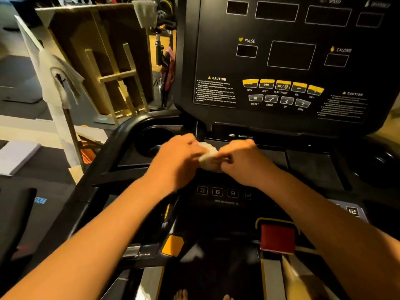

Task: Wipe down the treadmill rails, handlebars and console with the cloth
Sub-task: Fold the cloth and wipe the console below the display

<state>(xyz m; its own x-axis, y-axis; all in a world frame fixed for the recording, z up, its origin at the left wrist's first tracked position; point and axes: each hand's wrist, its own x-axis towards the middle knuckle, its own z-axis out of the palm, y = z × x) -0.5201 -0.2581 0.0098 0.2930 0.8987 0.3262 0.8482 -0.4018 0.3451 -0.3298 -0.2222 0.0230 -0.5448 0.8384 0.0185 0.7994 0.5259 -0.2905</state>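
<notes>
Red pad (278, 239): nearest, below the console (290, 61).
Number keys (225, 192): 6, 9, 12 readable, below the console.
Cloth (208, 156): white, bunched, at the console's foot.
Grip: left hand (179, 156) and right hand (242, 158) both pinch the cloth.
Cup holder (154, 140): console's lower left.
Console writing: PULSE, CALORIE, SPEED, CAUTION, PREV, NEXT, PLAY/PAUSE, PRESET, ENTER.
Wooden frame (101, 61): left of the console, farther off.

Cloth (208, 158): small, pale, bunched into a wad, pinched between left hand (179, 158) and right hand (241, 160), just in front of the console base. Console (292, 61): black, upright, display windows dark, yellow and grey button rows. Handlebar (112, 140): black, curving down the left side.
</notes>
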